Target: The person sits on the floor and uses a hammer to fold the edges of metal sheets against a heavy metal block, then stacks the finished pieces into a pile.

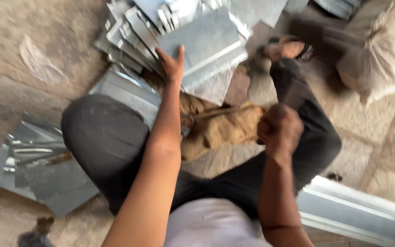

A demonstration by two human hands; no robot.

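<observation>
Burlap cloth (225, 128) bunched in right hand (280, 130) fingers; left hand (171, 64) fingers spread on metal sheet (211, 45).

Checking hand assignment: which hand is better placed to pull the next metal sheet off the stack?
Left, probably. The left hand already rests on the top metal sheet of the stack ahead. The right hand is closed on the brown cloth by the knee, away from the stack.
</observation>
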